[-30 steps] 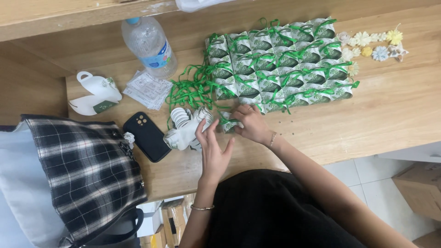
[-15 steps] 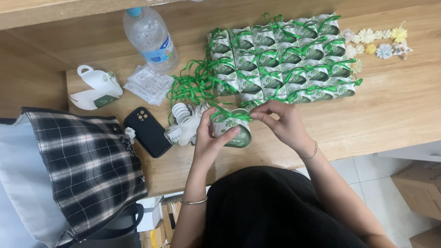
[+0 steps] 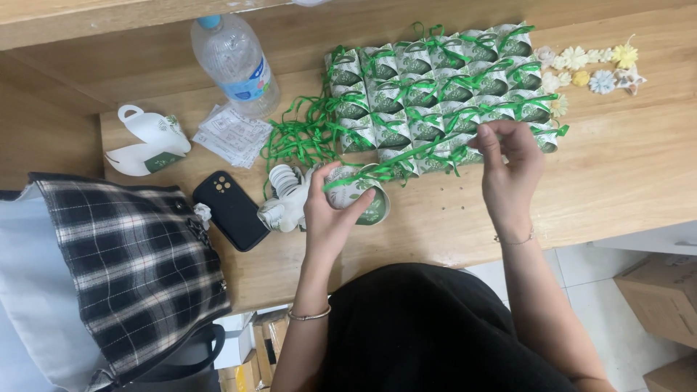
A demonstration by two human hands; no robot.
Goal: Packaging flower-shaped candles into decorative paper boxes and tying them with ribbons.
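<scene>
A: Favour box [image 3: 361, 199], small, white with green leaf print, is held at the near edge of the wooden desk [image 3: 624, 167], clasped by the left hand [image 3: 330, 210]. A green ribbon [image 3: 414, 158] is stretched taut from its top to the right hand [image 3: 508, 170], where the end is pinched between the fingers.

B: How much appears finished?

A: A block of tied boxes [image 3: 443, 91] is laid out in rows just behind it, each with a green bow. A stack of flat white blanks [image 3: 290, 194] and a tangle of loose ribbons [image 3: 301, 134] lie beside the left hand, so a good part is judged done and some left.

B: And further out?

A: A black phone [image 3: 231, 210], folded papers [image 3: 234, 135], a water bottle [image 3: 234, 62], a white swan-shaped box [image 3: 147, 141] and paper flowers [image 3: 592, 69] are spread on the desk; a checked bag [image 3: 123, 268] is set at the left, and pale floor tiles [image 3: 602, 290] and cardboard cartons [image 3: 664, 279] are seen below
</scene>
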